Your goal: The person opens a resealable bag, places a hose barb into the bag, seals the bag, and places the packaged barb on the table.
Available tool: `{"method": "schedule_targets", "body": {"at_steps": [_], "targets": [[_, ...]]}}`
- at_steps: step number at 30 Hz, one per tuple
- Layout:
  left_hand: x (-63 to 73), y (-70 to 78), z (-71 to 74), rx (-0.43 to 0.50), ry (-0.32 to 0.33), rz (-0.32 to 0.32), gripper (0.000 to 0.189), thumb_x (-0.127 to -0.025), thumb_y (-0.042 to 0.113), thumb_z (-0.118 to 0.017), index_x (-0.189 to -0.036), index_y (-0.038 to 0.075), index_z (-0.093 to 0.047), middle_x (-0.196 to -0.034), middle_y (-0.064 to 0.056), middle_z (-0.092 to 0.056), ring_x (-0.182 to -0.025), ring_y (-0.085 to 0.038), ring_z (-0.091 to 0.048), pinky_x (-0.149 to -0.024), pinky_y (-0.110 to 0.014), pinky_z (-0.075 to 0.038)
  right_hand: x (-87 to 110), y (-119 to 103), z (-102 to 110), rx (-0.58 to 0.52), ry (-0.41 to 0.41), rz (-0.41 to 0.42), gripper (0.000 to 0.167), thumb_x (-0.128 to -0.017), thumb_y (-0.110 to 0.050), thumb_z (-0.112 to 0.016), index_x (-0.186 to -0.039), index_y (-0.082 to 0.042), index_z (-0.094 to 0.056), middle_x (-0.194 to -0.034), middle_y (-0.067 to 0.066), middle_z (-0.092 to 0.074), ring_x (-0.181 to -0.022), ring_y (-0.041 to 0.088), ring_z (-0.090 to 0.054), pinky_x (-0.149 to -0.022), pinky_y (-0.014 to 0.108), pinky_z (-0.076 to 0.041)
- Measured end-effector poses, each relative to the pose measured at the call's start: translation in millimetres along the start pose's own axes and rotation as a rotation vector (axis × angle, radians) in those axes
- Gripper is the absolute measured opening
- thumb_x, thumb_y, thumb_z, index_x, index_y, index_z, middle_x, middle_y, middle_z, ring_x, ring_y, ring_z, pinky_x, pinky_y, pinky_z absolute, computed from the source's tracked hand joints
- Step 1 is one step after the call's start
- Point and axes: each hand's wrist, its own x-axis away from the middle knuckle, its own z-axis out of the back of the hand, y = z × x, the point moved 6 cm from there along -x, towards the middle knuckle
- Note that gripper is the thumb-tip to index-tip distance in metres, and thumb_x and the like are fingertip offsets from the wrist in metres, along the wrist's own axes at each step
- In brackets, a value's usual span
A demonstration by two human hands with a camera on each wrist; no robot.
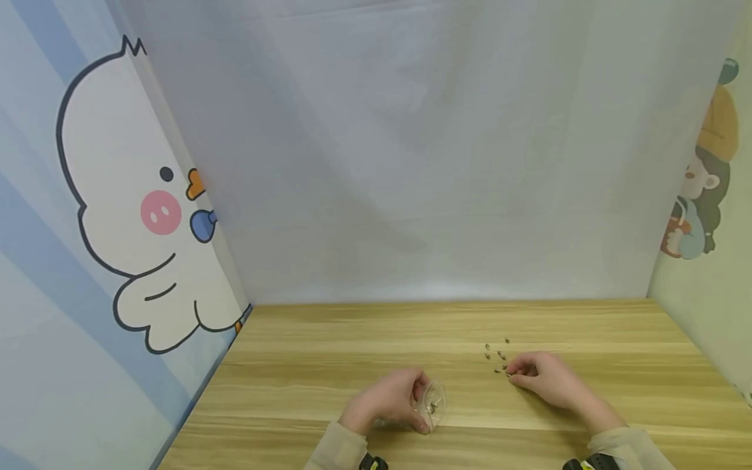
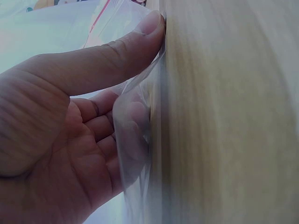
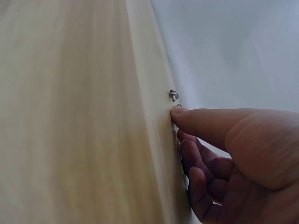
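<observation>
My left hand (image 1: 395, 399) holds a clear zip bag (image 1: 435, 391) by its mouth, thumb on one side and fingers on the other. A few small metal screws (image 1: 433, 408) show inside it. In the left wrist view the thumb presses along the clear plastic (image 2: 131, 135), near a red zip line. To the right, my right hand (image 1: 549, 380) has thumb and forefinger tips down at the tabletop, pinching a small screw (image 1: 508, 375). Several more loose screws (image 1: 487, 356) lie just beyond these fingertips. One screw with a washer (image 3: 173, 95) stands out close by the thumb.
The wood-grain table (image 1: 329, 339) runs back to a pale grey curtain (image 1: 411, 163). Printed cloth with a cartoon duck (image 1: 111, 163) hangs at the left, and another printed panel (image 1: 699, 281) is at the right.
</observation>
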Motion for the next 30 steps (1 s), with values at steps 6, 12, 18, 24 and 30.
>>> {"method": "schedule_targets", "body": {"at_steps": [6, 12, 18, 24, 30], "targets": [[0.0, -0.4, -0.8, 0.017, -0.003, 0.011, 0.062, -0.065, 0.005, -0.104, -0.111, 0.010, -0.062, -0.089, 0.006, -0.055, -0.074, -0.003, -0.048, -0.070, -0.022, -0.047, 0.6, -1.5, 0.2, 0.005, -0.003, 0.003, 0.005, -0.096, -0.015, -0.080, -0.100, -0.013, -0.078, -0.092, -0.007, -0.071, -0.082, 0.010, -0.061, -0.073, 0.029, -0.051], [-0.3, -0.4, -0.2, 0.022, -0.009, 0.024, 0.063, -0.065, 0.005, -0.104, -0.113, 0.010, -0.063, -0.090, 0.006, -0.055, -0.074, -0.004, -0.048, -0.069, -0.022, -0.047, 0.8, -3.5, 0.4, 0.051, -0.001, 0.023, 0.004, -0.097, -0.017, -0.080, -0.099, -0.015, -0.078, -0.092, -0.009, -0.071, -0.083, 0.008, -0.061, -0.075, 0.031, -0.052], [0.6, -0.5, -0.2, 0.024, -0.017, 0.022, 0.063, -0.066, 0.006, -0.104, -0.114, 0.010, -0.063, -0.090, 0.006, -0.055, -0.074, -0.004, -0.048, -0.069, -0.022, -0.046, 1.0, -3.5, -0.5, 0.089, -0.002, 0.054, 0.005, -0.097, -0.020, -0.080, -0.099, -0.016, -0.078, -0.093, -0.011, -0.071, -0.085, 0.007, -0.062, -0.078, 0.033, -0.053], [0.4, -1.5, -0.3, 0.025, -0.022, 0.025, 0.062, -0.067, 0.007, -0.103, -0.114, 0.010, -0.063, -0.089, 0.006, -0.055, -0.073, -0.005, -0.047, -0.068, -0.022, -0.045, 1.3, -3.3, -1.2, 0.104, -0.016, 0.086, 0.005, -0.099, -0.019, -0.078, -0.099, -0.015, -0.077, -0.093, -0.011, -0.070, -0.085, 0.004, -0.061, -0.078, 0.033, -0.053], [0.6, -2.3, -1.3, 0.016, -0.019, 0.029, 0.062, -0.067, 0.008, -0.104, -0.112, 0.012, -0.062, -0.089, 0.007, -0.055, -0.072, -0.004, -0.047, -0.067, -0.022, -0.046, 1.9, -4.0, -1.4, 0.091, -0.033, 0.100, 0.006, -0.100, -0.019, -0.076, -0.099, -0.013, -0.076, -0.094, -0.010, -0.070, -0.085, 0.003, -0.060, -0.078, 0.032, -0.053]]}}
